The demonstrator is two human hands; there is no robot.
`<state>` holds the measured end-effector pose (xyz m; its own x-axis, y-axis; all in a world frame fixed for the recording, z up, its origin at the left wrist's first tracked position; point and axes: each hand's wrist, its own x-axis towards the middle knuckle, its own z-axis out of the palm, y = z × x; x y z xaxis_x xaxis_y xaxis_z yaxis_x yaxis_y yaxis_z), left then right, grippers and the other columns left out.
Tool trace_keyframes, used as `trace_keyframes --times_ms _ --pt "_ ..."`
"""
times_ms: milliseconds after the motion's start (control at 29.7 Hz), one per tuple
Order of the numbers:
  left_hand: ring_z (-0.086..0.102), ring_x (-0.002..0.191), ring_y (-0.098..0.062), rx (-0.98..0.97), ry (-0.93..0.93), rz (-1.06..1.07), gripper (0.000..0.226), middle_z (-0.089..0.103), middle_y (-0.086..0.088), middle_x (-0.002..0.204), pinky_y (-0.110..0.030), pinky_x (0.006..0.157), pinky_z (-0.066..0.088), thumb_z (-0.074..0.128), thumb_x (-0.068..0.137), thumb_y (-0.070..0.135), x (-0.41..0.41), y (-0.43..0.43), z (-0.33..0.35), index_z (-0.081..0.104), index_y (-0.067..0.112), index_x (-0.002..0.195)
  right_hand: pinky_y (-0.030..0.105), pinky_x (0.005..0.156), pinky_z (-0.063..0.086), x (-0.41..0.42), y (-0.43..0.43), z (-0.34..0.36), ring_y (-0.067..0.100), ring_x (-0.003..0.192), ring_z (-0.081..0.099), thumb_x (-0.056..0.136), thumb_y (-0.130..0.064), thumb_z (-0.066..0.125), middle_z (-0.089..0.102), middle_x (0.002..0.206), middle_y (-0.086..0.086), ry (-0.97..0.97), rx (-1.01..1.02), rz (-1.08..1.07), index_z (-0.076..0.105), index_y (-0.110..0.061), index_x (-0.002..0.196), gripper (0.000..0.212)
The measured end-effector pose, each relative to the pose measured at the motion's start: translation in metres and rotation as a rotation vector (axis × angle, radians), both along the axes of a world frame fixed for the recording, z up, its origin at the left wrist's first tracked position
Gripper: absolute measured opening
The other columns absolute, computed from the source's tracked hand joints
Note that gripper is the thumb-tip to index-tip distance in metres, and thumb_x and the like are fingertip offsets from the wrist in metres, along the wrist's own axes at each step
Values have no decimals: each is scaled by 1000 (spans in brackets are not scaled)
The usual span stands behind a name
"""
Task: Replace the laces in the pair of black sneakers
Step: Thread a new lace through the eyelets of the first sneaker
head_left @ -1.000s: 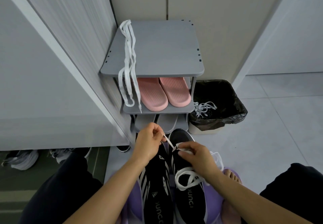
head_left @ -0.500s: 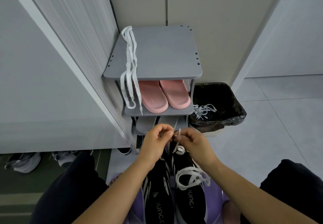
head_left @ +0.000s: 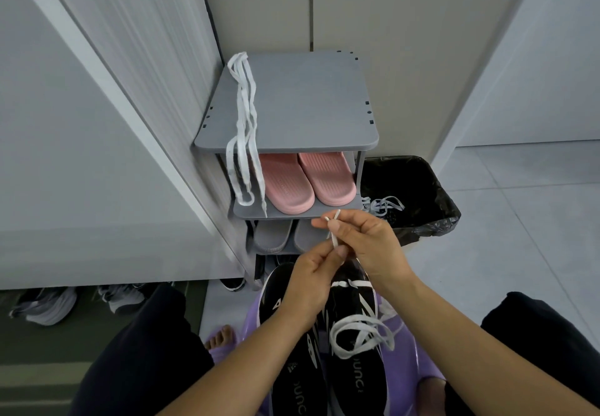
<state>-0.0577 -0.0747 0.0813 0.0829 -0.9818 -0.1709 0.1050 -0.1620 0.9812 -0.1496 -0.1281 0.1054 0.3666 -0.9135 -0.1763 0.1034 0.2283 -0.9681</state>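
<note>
Sneakers: black pair (head_left: 324,350) side by side, below both hands.
Right hand (head_left: 373,247): fingers closed, pinching both lace ends.
Left hand (head_left: 311,286): thumb and forefinger pinch white lace (head_left: 334,240) lower, above right sneaker.

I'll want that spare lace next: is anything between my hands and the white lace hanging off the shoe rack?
Nothing visible blocks it. The spare white lace hangs off the rack's left front edge, but both the left hand and right hand are pinching the lace being threaded.
</note>
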Motion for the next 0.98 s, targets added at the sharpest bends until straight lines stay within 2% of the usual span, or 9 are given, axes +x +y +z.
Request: trace_keyframes --times_ms 135,236,303,371,405,506,641,809,978 --pt "66 76 -10 45 5 -12 24 71 -1 78 -14 72 50 47 96 17 2 -6 3 68 8 90 30 63 46 -4 -5 -2 26 72 56 89 -3 55 74 88 3 -80 105 -89 65 -10 87 12" --pt "67 82 -16 91 77 -115 23 70 -5 81 -23 84 51 45 97 20 3 -7 5 66 10 92 27 56 34 -7 -6 -6 24 64 41 89 -8 56 74 91 2 -100 161 -99 64 -12 87 9" --pt "64 81 -15 93 -6 -236 17 66 -1 76 -29 89 49 46 97 19 4 -8 4 61 11 91 29 55 38 -6 -6 -5 27 63 46 89 -11 57 74 90 0 -72 160 -114 64 -13 88 8" --pt "61 79 -11 110 -142 -307 14 64 3 72 -27 87 47 47 96 17 4 -7 -3 58 10 91 37 76 48 -7 -11 -2 28 80 61 89 -11 56 74 87 -1 -66 96 -169 64 -12 91 8" --pt "60 78 -8 126 -200 -320 15 63 4 72 -23 85 47 45 96 16 4 -6 -6 58 10 91 32 89 47 -10 -14 0 19 89 65 89 -10 56 74 85 -1 -74 52 -195 64 -13 91 9" --pt "61 81 -8 134 -282 -319 21 63 7 69 -21 87 45 41 97 13 8 -2 -14 59 14 87 22 90 46 -17 -23 5 10 92 66 90 -8 54 74 80 -2 -132 -10 -249 64 -14 91 12" --pt "59 61 -16 154 -63 -188 25 48 3 50 -26 83 50 36 100 13 12 -2 -13 56 8 84 21 77 54 -18 -26 -7 11 84 69 92 -7 51 74 79 0 -186 89 -210 63 -10 92 12" --pt "40 50 -11 143 261 -92 28 30 3 52 -28 76 51 35 100 16 15 -4 -13 59 7 90 31 64 53 -12 -11 -46 23 76 64 92 -10 54 69 86 11 -29 279 -163 62 -6 90 9" --pt "31 44 -9 248 458 44 31 25 6 47 -26 63 45 34 100 17 17 -12 -22 56 7 80 26 73 49 -6 -4 -54 14 76 59 91 -14 57 64 78 3 259 19 -136 62 -11 88 8"
